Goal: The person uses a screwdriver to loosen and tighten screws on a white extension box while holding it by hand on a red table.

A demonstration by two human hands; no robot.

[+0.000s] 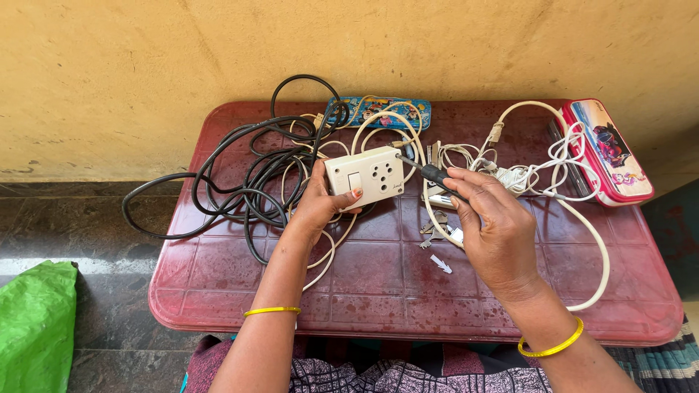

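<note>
My left hand (317,206) holds a cream socket box (365,177) with a switch and round pin holes, lifted above the dark red plastic table (378,291). My right hand (489,222) grips a small screwdriver (429,172) with a dark handle. Its metal tip touches the box's upper right edge. A white cable (593,240) loops across the table behind and beside my hands.
A tangle of black cable (240,182) lies on the table's left part and hangs past its edge. A blue pencil box (378,110) sits at the back, a pink one (610,151) at the right. Small white parts (440,263) lie near my right hand. A green bag (36,320) is on the floor.
</note>
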